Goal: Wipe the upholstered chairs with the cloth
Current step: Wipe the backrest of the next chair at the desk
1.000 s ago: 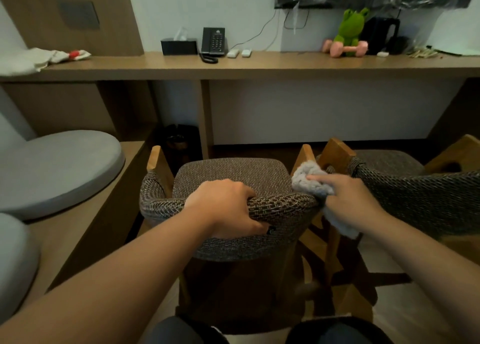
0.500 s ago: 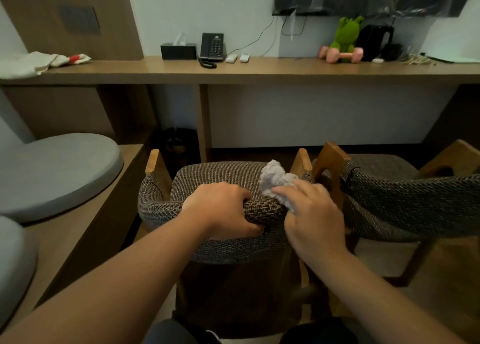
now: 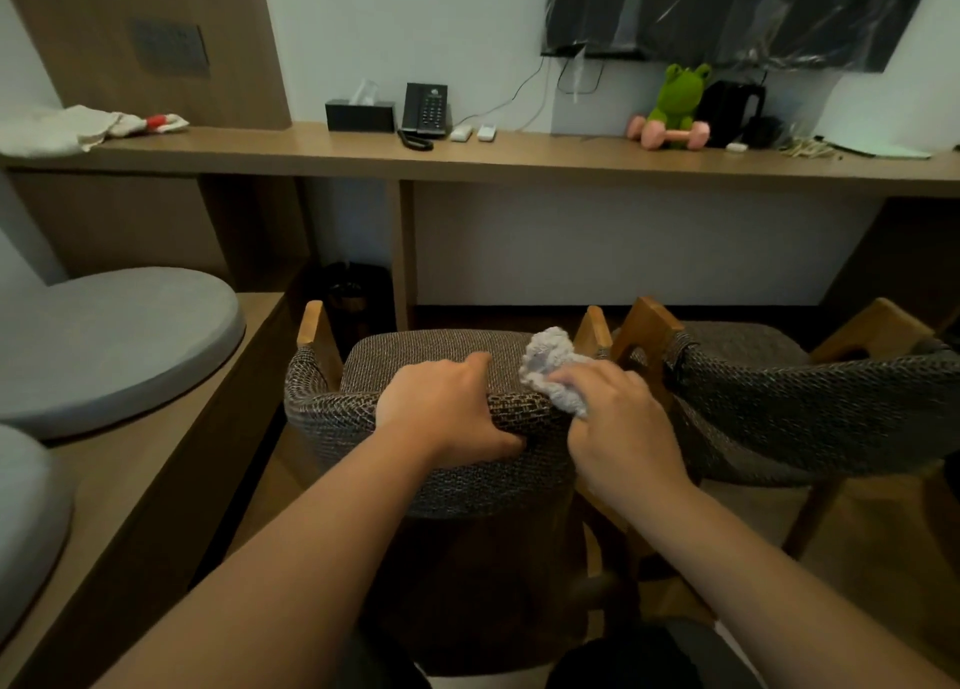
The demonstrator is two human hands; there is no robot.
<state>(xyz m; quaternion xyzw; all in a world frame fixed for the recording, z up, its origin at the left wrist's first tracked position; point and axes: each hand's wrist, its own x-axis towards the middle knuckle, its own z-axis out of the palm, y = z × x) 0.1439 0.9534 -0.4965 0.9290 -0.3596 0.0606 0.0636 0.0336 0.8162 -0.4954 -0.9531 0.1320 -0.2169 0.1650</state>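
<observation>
Cloth (image 3: pixel 553 376), bunched and pale grey, sits on the top rail of the near chair (image 3: pixel 431 428), toward its 3 o'clock end, with the right hand (image 3: pixel 618 428) curled over it and pressing it down onto the weave. Left hand (image 3: pixel 441 418) clamps the same rail just beside, at the middle, fingers wrapped over the front and thumb tucked under the back edge. The two hands are close but not touching. A second chair (image 3: pixel 810 407) stands at 3 o'clock, its curved back almost against the first one's wooden post (image 3: pixel 595 332).

The step in hand looks like wiping along the backrest top. To do it well, I would keep the left hand as the brace so the chair does not swivel or slide, and draw the cloth in long overlapping strokes following the curve of the rail, not scrubbing in one spot. The fabric is a coarse tweed, so light pressure along the weave should lift dust without snagging loops. Opening the cloth flatter would cover more surface than the wad does now. The stretch under the left palm is unreachable until that hand shifts toward 9 o'clock. Seat, inner backrest and the neighbouring chair appear still to do. Watch the narrow gap between the chairs, where knuckles could catch the post.
</observation>
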